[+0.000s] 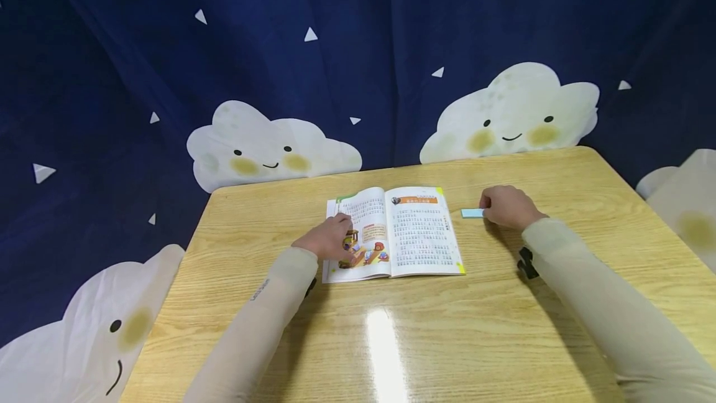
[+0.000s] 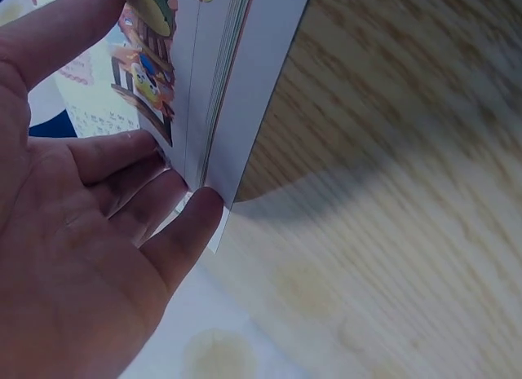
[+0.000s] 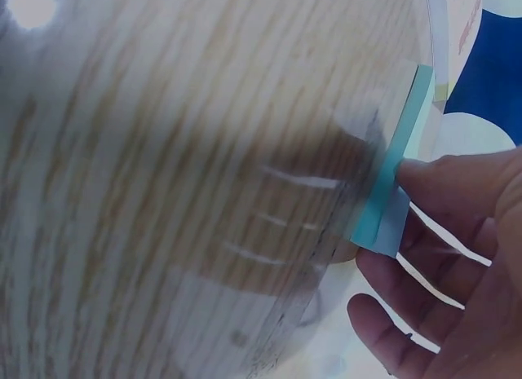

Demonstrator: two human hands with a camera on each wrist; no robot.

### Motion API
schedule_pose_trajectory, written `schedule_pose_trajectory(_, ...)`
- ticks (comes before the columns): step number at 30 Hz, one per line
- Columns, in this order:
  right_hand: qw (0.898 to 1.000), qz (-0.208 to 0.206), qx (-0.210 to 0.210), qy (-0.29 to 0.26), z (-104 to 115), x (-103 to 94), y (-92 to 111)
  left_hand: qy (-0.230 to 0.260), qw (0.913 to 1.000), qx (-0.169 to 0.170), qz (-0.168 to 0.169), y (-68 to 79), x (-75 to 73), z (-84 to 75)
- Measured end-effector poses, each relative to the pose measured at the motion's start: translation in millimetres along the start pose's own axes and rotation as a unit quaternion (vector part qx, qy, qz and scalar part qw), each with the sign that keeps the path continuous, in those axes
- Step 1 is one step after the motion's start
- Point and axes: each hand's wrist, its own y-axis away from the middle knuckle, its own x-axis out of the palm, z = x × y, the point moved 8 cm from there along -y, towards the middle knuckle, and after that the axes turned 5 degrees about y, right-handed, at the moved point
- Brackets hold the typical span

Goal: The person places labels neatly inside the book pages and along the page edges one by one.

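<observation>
An open book (image 1: 425,241) with printed text and coloured pictures lies on the wooden table. My left hand (image 1: 331,238) rests on its left page, near the outer edge. In the left wrist view the fingers (image 2: 192,232) of that hand are spread and touch the page edges of the book (image 2: 216,94), gripping nothing. To the right of the book, my right hand (image 1: 509,206) pinches one end of a flat light-blue strip (image 1: 471,213). Seen from the right wrist, the strip (image 3: 395,163) is held between thumb and fingers, low over the tabletop; its exact kind is unclear.
The wooden table (image 1: 447,334) extends around the book on all sides. Behind it hangs a dark blue curtain (image 1: 358,48) with white clouds and triangles. A bright light reflection (image 1: 386,353) lies on the front of the tabletop.
</observation>
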Motion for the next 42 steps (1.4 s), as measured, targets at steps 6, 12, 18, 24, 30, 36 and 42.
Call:
schedule_pose_trajectory(6, 1.000, -0.004, -0.002, 0.003, 1.8, -1.2, 1.0, 0.006, 0.9998, 0.005, 0.019, 2.6, 1.1, -1.7)
schedule_pose_trajectory(12, 1.000, -0.004, -0.003, -0.002, 2.0, -1.0, 2.0, 0.013, 0.9994, -0.008, 0.030, 4.1, 3.5, -0.7)
schedule_pose_trajectory(18, 1.000, 0.000, 0.001, 0.000, 1.5, 0.2, 0.7, 0.017, 0.9990, -0.017, 0.038, 4.8, 6.4, 0.5)
schedule_pose_trajectory(24, 1.000, 0.004, 0.003, -0.003, 1.4, -0.8, -0.3, 0.031, 0.9981, -0.010, 0.053, 5.6, 6.8, 0.2)
schedule_pose_trajectory(30, 1.000, 0.006, -0.005, -0.011, 1.3, 0.2, -1.3, 0.046, 0.9972, -0.004, 0.059, 5.1, 7.0, 3.7)
schedule_pose_trajectory(36, 1.000, -0.008, -0.021, 0.003, 2.9, 0.3, -2.2, 0.047, 0.9969, -0.003, 0.063, 5.0, 7.1, 4.3)
schedule_pose_trajectory(42, 1.000, 0.006, -0.009, 0.002, 2.5, 2.1, -1.4, 0.048, 0.9968, -0.007, 0.064, 4.8, 7.0, 3.0)
